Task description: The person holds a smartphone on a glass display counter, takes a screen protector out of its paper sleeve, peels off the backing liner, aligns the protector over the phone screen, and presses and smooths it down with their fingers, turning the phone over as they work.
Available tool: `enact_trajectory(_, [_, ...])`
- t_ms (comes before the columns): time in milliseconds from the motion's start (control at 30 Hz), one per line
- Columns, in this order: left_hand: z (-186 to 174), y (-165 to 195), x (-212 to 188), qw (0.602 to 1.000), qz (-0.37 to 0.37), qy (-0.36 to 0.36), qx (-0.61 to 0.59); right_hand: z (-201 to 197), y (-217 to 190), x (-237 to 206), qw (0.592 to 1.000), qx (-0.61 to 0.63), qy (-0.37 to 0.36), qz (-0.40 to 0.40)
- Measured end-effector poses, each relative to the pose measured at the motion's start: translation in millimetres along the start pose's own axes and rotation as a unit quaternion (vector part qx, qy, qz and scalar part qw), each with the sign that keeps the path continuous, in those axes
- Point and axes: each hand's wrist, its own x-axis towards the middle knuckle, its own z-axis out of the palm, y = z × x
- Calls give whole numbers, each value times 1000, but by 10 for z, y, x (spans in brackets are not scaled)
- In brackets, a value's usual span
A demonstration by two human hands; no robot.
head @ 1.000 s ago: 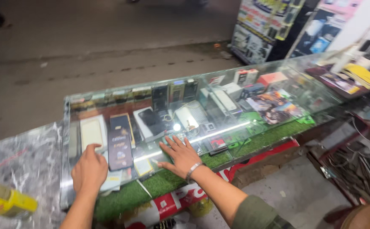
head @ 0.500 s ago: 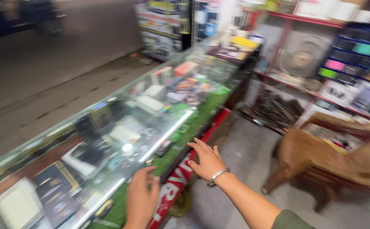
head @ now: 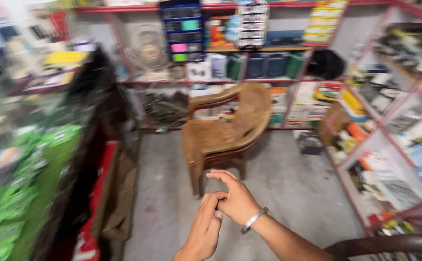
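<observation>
My left hand [head: 205, 227] and my right hand [head: 234, 195] meet in front of me, low in the head view, above a grey floor. The fingertips of my left hand touch the thumb side of my right hand. Neither hand holds anything. A metal bangle [head: 253, 220] circles my right wrist. A brown woven chair [head: 230, 125] stands just beyond the hands, facing left.
A glass display counter [head: 22, 159] with green lining and a red front runs along the left. Red-framed shelves [head: 390, 121] packed with boxes and small goods fill the back wall and the right side. A dark curved chair arm [head: 390, 245] shows at bottom right.
Both hands have left the glass counter top and come together in the air. The view has swung right, from the counter to the chair and shelves.
</observation>
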Motion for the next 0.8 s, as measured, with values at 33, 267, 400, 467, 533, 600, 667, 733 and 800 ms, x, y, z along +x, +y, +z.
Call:
enact_trajectory(33, [270, -30, 243, 1000, -6, -10, -14, -337, 51, 25, 1000, 6, 12, 24])
enact_trajectory(267, [1796, -351, 1712, 969, -11, -7, -245, -2046, 283, 322, 987, -120, 104, -6])
enact_trajectory(400, [2467, -654, 2499, 923, -55, 14, -380, -2695, 492, 691, 978, -146, 139, -61])
enact_trajectory(467, [2701, -849, 2862, 916, -65, 11, -396, -2983, 618, 896, 977, -132, 152, -70])
enact_trajectory(533, [2941, -1049, 3259, 929, -64, 8, -365, -3351, 748, 1150, 974, -138, 163, -81])
enact_trajectory(600, [3133, -1250, 3670, 916, -87, -21, -392, -3649, 869, 1443, 969, -157, 166, -90])
enact_trajectory(667, [3209, -1433, 4101, 911, -92, -50, -399, -3946, 932, 1791, 963, -173, 196, -68])
enact_trajectory(733, [3250, -1579, 4640, 914, -72, -80, -391, -4204, 922, 2157, 942, -214, 249, -68])
enact_trajectory(800, [3262, -1676, 5279, 895, -85, -85, -429, -4460, 831, 2540, 899, -288, 315, -97])
